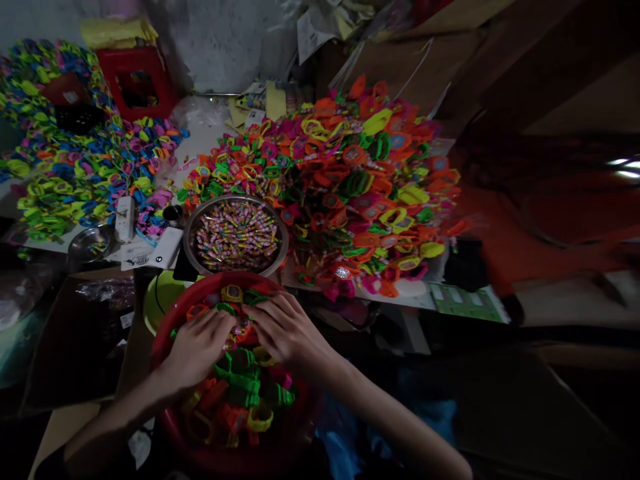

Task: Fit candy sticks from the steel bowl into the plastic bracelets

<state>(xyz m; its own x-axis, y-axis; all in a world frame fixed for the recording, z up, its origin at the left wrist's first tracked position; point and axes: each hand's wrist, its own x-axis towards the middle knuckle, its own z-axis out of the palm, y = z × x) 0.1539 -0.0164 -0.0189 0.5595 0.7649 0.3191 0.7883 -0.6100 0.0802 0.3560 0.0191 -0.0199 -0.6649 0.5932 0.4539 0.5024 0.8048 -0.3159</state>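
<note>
Both hands are together over a red basin (165, 333) heaped with toy watches in green, orange and yellow. My left hand (205, 340) is closed, its fingertips pinching at a green toy watch (227, 309). From the other side, my right hand (280, 323) bends its fingers in against the same spot, thumb below, also closed. Small wrapped candies show between the fingertips; the hands partly hide what they hold. Beneath them lie more green watches (243, 380) and a yellow watch (260, 418). Just beyond the basin stands a metal bowl (187, 243) full of candies in striped wrappers (235, 233).
A large pile of bright toy watches (370, 193) covers the table at right. Another colourful pile (90, 173) spreads at left, near a red stool (137, 83). A power strip (125, 219), a white power bank (167, 248) and a small metal dish (91, 244) lie left of the bowl.
</note>
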